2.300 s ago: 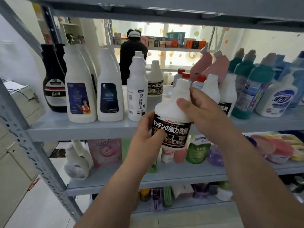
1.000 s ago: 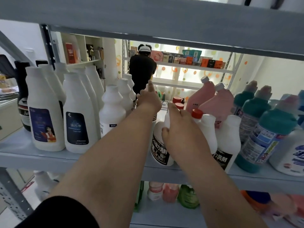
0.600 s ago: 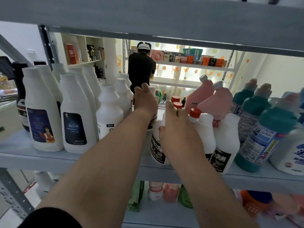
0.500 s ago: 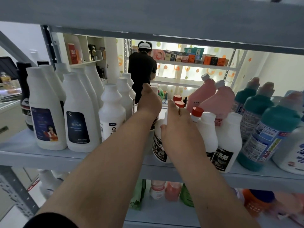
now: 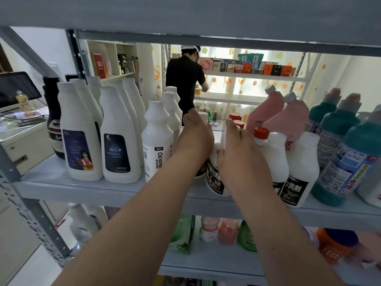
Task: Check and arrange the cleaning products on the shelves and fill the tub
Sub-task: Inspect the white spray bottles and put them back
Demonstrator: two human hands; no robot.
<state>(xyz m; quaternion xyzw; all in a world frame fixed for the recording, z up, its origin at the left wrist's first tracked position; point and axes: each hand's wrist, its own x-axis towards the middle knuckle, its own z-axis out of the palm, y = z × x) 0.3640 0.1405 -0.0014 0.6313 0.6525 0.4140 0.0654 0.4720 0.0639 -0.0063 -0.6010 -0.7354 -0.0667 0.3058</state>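
Both my hands are reaching into the middle shelf (image 5: pixel 82 190) at the centre of the frame. My right hand (image 5: pixel 241 147) grips the neck and shoulder of a white bottle with a black label (image 5: pixel 215 180), thumb on its left side and fingers curled round the far side. This bottle stands upright near the front edge of the shelf. My left hand (image 5: pixel 196 135), just left of the right one, has its fingers curled over the top of a rear white bottle (image 5: pixel 199 172) that stands right behind. Its fingertips are hidden, so I cannot tell how firm the hold is. Right of my hands stand two more black-labelled white bottles (image 5: pixel 301 172), touching each other, with a red-capped bottle (image 5: pixel 261 133) behind them. Two pink bottles (image 5: pixel 288 118) are further back. Teal-capped bottles (image 5: pixel 338 145) fill the right edge of the frame. Left of my forearm is the "Oil enemy" bottle (image 5: pixel 157 145). Beyond it are tall white bottles with dark blue labels (image 5: pixel 117 139), and a black bottle (image 5: pixel 52 120) stands at the far left. In the upper middle, a person in black (image 5: pixel 184 79) stands at another shelving unit.
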